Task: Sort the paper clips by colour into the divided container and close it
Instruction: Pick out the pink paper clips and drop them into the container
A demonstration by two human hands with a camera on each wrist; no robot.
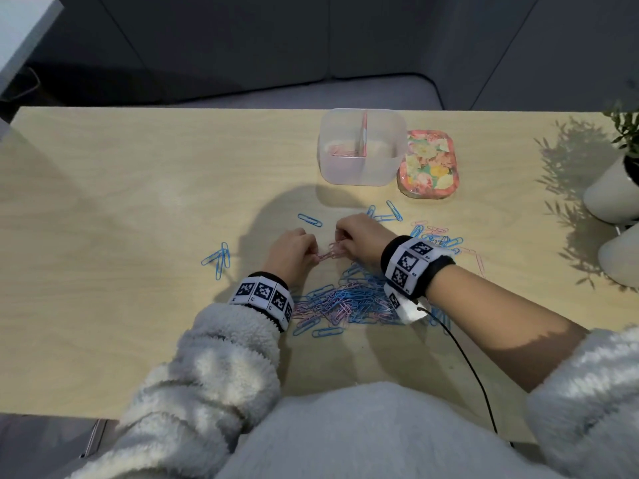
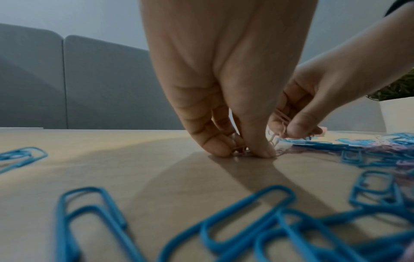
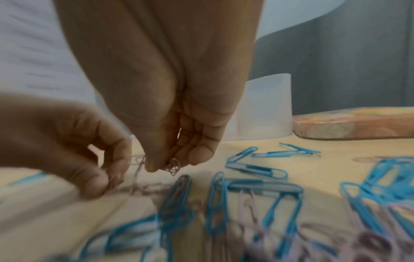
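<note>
A mixed pile of blue and pink paper clips (image 1: pixel 345 300) lies on the wooden table (image 1: pixel 138 202) in front of me. Just beyond it, my left hand (image 1: pixel 313 257) and right hand (image 1: pixel 340 245) meet and both pinch a small bunch of pink clips (image 1: pixel 330 253). In the left wrist view my left hand (image 2: pixel 243 150) pinches pink clips at the tabletop. In the right wrist view my right hand (image 3: pixel 170 164) pinches pink clips (image 3: pixel 173 166) just above the table. The divided translucent container (image 1: pixel 361 174) stands open further back, with pink clips (image 1: pixel 342 150) in its left compartment.
The floral lid (image 1: pixel 428 164) lies flat to the right of the container. Loose blue clips (image 1: pixel 221 259) lie scattered to the left and blue clips (image 1: pixel 390 214) beyond my hands. White plant pots (image 1: pixel 612 195) stand at the table's right edge. A black cable (image 1: pixel 463 354) trails from my right wrist.
</note>
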